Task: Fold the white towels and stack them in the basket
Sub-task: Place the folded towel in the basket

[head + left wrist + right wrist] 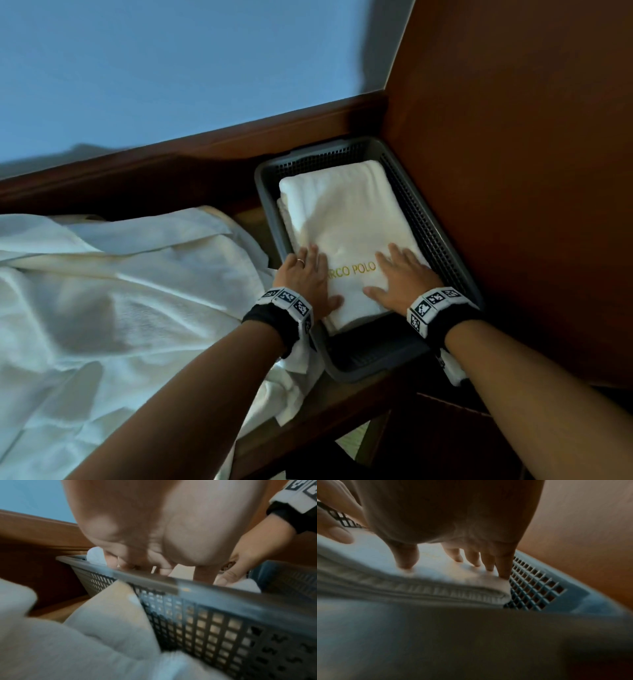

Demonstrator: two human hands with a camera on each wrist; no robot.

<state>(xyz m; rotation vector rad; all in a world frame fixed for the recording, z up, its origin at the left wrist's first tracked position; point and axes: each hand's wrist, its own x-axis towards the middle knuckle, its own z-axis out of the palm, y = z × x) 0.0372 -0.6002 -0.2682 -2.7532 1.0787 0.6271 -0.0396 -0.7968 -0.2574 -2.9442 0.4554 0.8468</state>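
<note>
Folded towel (pixel 346 219) in basket (pixel 442 236) pressed flat by left hand (pixel 305 277) and right hand (pixel 400 279), fingers spread; soft, compressible, best gripped at edges

Two folded towels (pixel 342 219), one basket (pixel 442 240), two hands (pixel 310 274).

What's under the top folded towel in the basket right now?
Under the top folded towel, the edge of another folded towel peeks out along its left side. How many more lie beneath is covered. Both hands, left and right, press flat on top, inside the basket.
</note>
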